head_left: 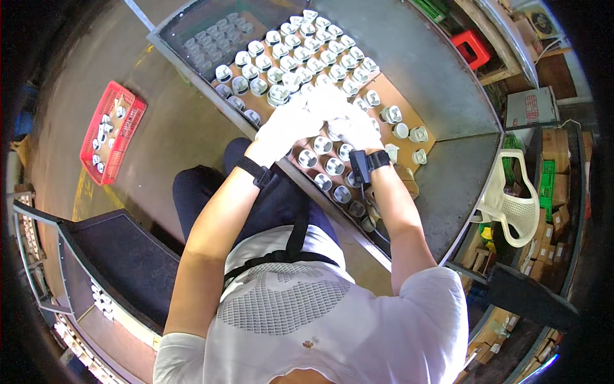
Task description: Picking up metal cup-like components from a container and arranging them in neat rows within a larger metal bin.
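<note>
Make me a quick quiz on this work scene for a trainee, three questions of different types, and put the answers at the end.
1. Multiple choice: where is the red rectangular plastic crate?
A. To the person's right
B. To the person's left
C. Between the person's forearms

2. True or false: the person's left hand and right hand are close together over the silvery, round metal parts.

3. Fill in the blank: those parts stand on flat brown ____.

Key:
1. B
2. True
3. Cardboard
</note>
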Demonstrator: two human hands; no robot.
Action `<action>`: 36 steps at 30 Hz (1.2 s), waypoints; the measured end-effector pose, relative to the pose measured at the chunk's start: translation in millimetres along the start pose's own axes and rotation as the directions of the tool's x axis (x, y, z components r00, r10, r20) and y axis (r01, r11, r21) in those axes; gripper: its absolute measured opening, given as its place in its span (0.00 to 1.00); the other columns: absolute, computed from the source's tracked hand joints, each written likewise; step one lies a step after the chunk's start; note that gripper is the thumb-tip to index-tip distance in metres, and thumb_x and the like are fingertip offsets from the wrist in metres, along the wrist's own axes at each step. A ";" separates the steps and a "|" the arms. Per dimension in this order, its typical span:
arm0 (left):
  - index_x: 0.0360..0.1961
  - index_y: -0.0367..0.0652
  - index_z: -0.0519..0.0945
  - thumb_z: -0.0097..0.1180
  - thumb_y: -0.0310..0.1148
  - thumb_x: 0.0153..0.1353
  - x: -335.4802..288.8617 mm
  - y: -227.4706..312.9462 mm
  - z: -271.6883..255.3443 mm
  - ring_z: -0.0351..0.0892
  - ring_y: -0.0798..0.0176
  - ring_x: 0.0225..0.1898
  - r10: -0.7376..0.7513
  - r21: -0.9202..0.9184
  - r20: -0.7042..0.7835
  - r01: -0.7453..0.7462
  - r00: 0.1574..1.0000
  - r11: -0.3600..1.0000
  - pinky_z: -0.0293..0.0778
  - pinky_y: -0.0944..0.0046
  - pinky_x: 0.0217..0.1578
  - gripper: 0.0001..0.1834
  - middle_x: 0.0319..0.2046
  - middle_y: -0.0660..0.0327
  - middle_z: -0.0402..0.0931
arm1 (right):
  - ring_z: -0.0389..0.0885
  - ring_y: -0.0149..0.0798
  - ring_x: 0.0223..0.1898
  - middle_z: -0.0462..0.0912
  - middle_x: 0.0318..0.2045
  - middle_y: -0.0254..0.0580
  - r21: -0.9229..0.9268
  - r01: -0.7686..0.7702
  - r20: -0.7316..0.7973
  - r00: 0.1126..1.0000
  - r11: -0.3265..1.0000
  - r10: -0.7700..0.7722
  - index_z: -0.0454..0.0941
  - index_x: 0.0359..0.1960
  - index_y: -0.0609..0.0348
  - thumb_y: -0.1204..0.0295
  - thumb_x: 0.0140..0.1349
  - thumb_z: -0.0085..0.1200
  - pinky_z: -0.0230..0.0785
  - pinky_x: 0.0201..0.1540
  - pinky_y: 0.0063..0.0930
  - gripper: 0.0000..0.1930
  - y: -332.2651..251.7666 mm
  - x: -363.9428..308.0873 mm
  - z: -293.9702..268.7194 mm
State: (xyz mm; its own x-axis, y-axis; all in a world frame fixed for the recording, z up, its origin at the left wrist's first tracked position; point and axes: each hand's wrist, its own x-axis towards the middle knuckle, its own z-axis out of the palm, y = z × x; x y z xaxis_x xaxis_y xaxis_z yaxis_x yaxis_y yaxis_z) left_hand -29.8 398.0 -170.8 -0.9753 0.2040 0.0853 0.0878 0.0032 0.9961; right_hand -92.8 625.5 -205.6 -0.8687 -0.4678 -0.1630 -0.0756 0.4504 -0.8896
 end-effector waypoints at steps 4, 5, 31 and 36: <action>0.59 0.35 0.75 0.62 0.34 0.60 -1.5 33.7 3.8 0.75 0.60 0.57 -0.023 -0.051 -0.007 0.022 1.000 0.998 0.72 0.61 0.56 0.27 0.58 0.53 0.76 | 0.80 0.40 0.45 0.84 0.45 0.45 -0.403 0.182 -0.054 0.974 0.897 -0.222 0.78 0.54 0.61 0.71 0.64 0.51 0.74 0.49 0.33 0.17 18.1 -0.1 9.8; 0.62 0.35 0.73 0.60 0.35 0.62 -1.5 32.2 2.1 0.75 0.59 0.58 -0.013 0.030 -0.015 0.013 1.000 0.999 0.71 0.61 0.57 0.28 0.59 0.52 0.76 | 0.80 0.43 0.47 0.83 0.47 0.47 -0.429 0.143 -0.035 0.984 0.892 -0.174 0.79 0.52 0.60 0.68 0.65 0.51 0.72 0.51 0.35 0.16 14.9 -3.5 11.3; 0.67 0.36 0.67 0.56 0.32 0.66 -1.4 4.6 -3.8 0.68 0.55 0.66 0.048 0.182 -0.037 -0.041 0.998 0.982 0.64 0.59 0.65 0.29 0.65 0.49 0.69 | 0.83 0.51 0.41 0.85 0.38 0.51 -0.535 0.075 -0.006 0.996 0.841 -0.093 0.83 0.44 0.55 0.61 0.63 0.51 0.74 0.44 0.42 0.15 -5.0 -16.0 38.3; 0.67 0.36 0.67 0.58 0.32 0.64 -4.1 5.4 -1.5 0.73 0.58 0.61 0.003 0.008 -0.037 -0.002 0.999 1.000 0.69 0.60 0.61 0.31 0.62 0.51 0.72 | 0.80 0.44 0.45 0.84 0.42 0.47 0.113 -0.023 -0.034 0.999 0.993 0.027 0.79 0.51 0.61 0.67 0.66 0.54 0.74 0.48 0.37 0.15 15.7 -8.7 37.5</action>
State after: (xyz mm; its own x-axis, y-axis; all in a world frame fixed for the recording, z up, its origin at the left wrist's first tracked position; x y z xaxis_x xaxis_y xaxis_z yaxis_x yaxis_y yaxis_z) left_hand -25.7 395.7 -165.8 -0.9819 0.1674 0.0887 0.0917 0.0101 0.9957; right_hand -68.1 608.2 -234.2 -0.8864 -0.4294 -0.1727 0.0005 0.3723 -0.9281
